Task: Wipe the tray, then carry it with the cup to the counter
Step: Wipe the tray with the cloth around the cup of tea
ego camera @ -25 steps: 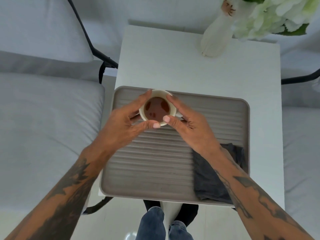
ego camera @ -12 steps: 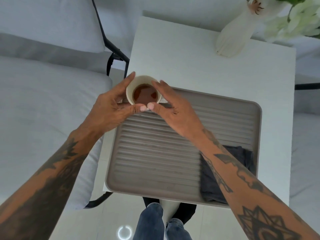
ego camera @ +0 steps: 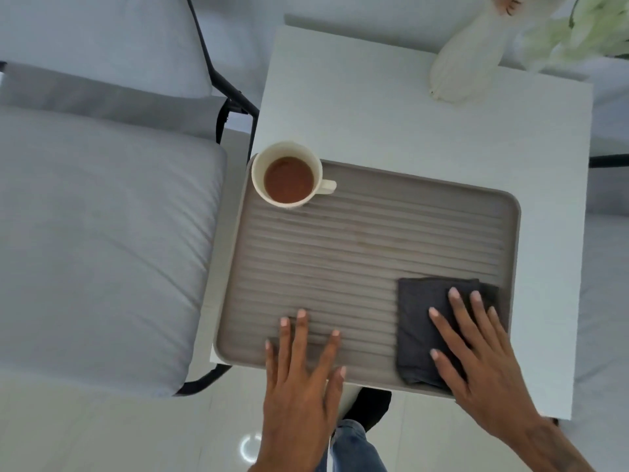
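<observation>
Both hands reach forward palm down, fingers spread and flat. The left hand (ego camera: 301, 376) sits nearer the body; the right hand (ego camera: 476, 352) angles inward, its fingers (ego camera: 457, 308) extended.

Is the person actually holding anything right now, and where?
Nothing is gripped. The right hand lies flat on the dark cloth; the left hand rests open on the tray.

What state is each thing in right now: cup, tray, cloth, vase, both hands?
cup: upright, filled with brown drink, at tray's far-left corner, not held
tray: flat on the white table
cloth: folded, on tray
vase: upright
left hand: open, flat on tray
right hand: open, spread on cloth
</observation>
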### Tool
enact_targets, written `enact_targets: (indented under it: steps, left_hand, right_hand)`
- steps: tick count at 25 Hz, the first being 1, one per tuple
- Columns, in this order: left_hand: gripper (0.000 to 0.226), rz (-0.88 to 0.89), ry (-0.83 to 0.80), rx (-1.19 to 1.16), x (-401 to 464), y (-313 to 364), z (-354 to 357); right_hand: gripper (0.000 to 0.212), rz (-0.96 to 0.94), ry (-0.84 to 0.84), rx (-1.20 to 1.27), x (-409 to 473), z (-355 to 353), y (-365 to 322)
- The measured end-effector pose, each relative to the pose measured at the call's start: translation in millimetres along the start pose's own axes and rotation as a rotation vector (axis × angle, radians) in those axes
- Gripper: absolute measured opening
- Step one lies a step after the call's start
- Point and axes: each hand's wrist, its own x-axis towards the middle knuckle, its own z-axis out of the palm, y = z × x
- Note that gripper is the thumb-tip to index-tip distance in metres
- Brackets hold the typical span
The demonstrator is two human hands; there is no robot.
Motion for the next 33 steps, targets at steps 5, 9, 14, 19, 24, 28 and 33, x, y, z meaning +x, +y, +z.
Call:
enact_targets:
  steps: [5, 9, 14, 19, 24, 28, 33]
  left_hand:
    - [0.043, 0.054, -0.041, 0.046, -1.1, -12.5, 1.1]
    - [0.045, -0.077, -0.073, -0.115, 13.1, -17.7, -16.0]
    - [0.114, -0.06, -0.039, 0.21, 46.1, -50.9, -32.5]
    - [0.134, -0.033, -0.13, 0.207, 49.2, -73.5, -24.9]
    - [0.131, -0.035, -0.146, 0.169, 48.4, -75.9, -25.4]
    - [0.129, -0.02, -0.161, 0.193, 49.3, -75.7, -24.8]
    - [0.128, -0.005, -0.17, 0.241, 50.6, -73.4, -24.0]
  right_hand:
    - [0.054, -0.092, 0.086, -0.033, 27.7, 20.4, -39.4]
    - [0.051, -0.249, 0.084, -0.027, 88.4, 20.6, -111.1]
    - [0.055, -0.261, 0.109, -0.016, 117.8, 29.9, -152.3]
    - [0.058, -0.242, 0.12, -0.07, 106.1, 31.6, -124.8]
    - [0.057, -0.003, 0.105, -0.131, 57.2, 18.3, -36.2]
    - [0.059, 0.188, 0.107, -0.052, 39.0, 11.9, -4.4]
    - [0.053, 0.046, 0.202, 0.054, 100.0, 15.2, -89.8]
